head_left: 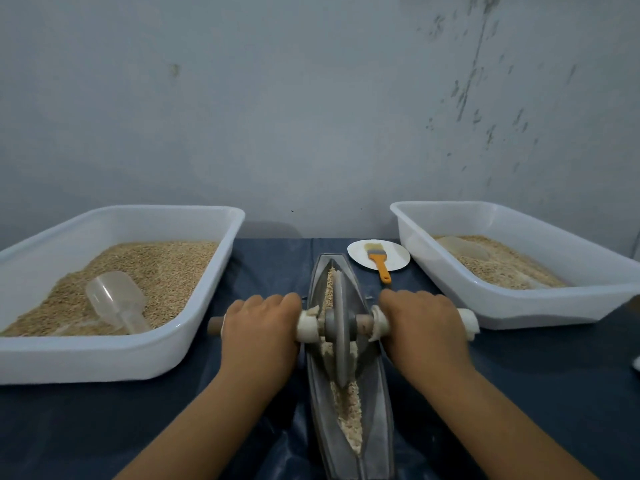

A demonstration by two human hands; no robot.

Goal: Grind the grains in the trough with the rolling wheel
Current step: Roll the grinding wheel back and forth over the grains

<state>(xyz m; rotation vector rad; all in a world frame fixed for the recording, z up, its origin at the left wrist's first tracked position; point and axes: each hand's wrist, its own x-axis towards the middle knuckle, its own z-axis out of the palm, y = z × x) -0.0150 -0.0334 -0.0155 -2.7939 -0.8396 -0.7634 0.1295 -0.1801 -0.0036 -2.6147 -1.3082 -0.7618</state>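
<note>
Gripping the axle either side of the wheel [339,323]: left hand [261,327], right hand [420,323]. Trough [377,386] runs straight away from the person; grains [349,407] lie fore and aft.

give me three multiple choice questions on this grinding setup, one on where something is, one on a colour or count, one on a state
1. Where does the brush lie?
A. in the left tub
B. on the small white plate
C. in the trough

2. How many white tubs stand on the table?
A. one
B. two
C. three

3. How is the rolling wheel held?
A. both hands grip its handle
B. only one hand grips it
C. it lies untouched

Answers:
1 B: the orange-handled brush rests on the plate behind the trough.
2 B: the left tub and the right tub flank the trough, each holding grain.
3 A: the left hand and the right hand curl round the handle on either side of the wheel, which sits in the trough.
</note>
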